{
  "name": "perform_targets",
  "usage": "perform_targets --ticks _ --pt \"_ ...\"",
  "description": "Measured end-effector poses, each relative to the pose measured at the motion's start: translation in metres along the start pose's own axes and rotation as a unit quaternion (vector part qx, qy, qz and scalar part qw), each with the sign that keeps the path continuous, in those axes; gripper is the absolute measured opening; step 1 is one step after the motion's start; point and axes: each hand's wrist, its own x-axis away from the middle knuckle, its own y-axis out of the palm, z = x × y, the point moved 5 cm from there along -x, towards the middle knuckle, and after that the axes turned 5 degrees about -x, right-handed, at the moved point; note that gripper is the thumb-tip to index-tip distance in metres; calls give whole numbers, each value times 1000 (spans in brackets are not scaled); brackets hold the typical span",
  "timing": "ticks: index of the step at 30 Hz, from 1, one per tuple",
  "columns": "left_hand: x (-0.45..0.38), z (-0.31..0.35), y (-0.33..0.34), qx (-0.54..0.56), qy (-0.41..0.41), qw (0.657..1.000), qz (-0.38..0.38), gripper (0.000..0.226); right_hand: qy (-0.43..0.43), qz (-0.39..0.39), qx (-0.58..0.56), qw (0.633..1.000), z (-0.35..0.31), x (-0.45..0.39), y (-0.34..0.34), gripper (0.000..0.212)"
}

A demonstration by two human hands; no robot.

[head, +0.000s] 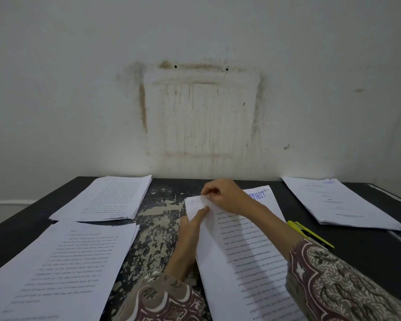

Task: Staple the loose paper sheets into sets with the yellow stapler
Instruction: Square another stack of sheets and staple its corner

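Observation:
A set of printed sheets (248, 256) lies in front of me on the black table (361, 262). My right hand (222, 195) pinches the far left corner of its top sheet, which is lifted and curled over. My left hand (191, 230) lies at the set's left edge, its index finger pressing on the turned-up sheet. The yellow stapler (310, 234) rests on the table right of the set, partly hidden behind my right forearm. Neither hand touches it.
Three other paper stacks lie on the table: one at the near left (53, 269), one at the far left (109, 198), one at the far right (340, 202). A stained white wall (199, 112) rises right behind the table. The tabletop's paint is worn in the middle (158, 228).

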Motion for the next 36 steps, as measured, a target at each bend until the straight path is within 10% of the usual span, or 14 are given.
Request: perform_targets --ticks 20,36 --pt "-6 -4 -4 -124 20 992 -12 30 -22 -38 -48 998 3 -2 3 23" --pt "-8 6 -7 -116 118 986 10 8 -28 -22 -14 999 8 -2 1 24"
